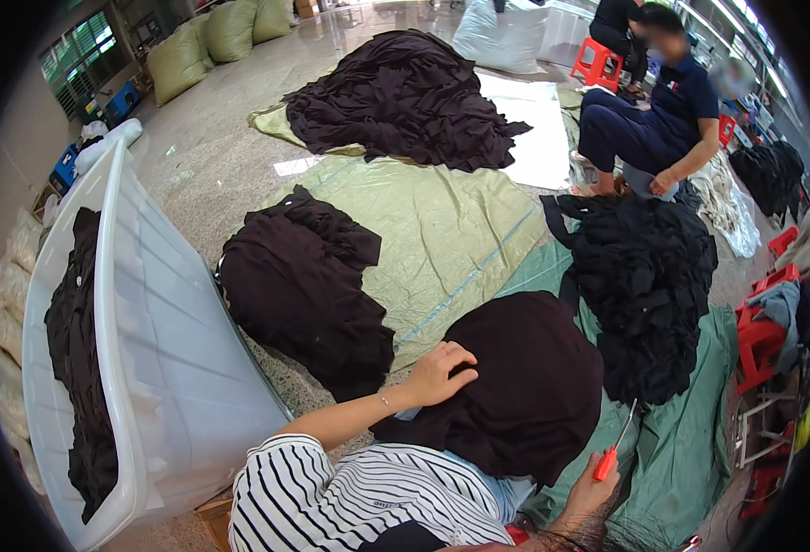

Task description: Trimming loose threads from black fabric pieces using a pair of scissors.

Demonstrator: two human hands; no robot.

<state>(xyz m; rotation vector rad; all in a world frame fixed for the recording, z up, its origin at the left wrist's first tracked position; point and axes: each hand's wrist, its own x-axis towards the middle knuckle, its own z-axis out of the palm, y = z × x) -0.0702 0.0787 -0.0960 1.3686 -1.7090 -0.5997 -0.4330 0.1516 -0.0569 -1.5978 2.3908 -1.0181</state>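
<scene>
Dark brown cloth [534,386] lies draped over my lap, some of it bunched toward my waist. My left hand [440,373] rests on its upper left part, fingers spread and slightly bent, not gripping it. In my right hand [591,486], at the lower right of the cloth, is a tool with a red handle [605,463] and a thin metal shaft; its exact kind I cannot make out. The shaft points away from me, its tip near the lower edge of a pile of black cloth pieces [649,285].
At left stands a large white plastic bin [170,322] holding dark cloth. A brown cloth heap [304,285] lies beside it; a bigger heap [405,101] sits farther off. Sheets [451,221] cover the floor. A person [667,120] sits at upper right; red stools [759,340] stand at right.
</scene>
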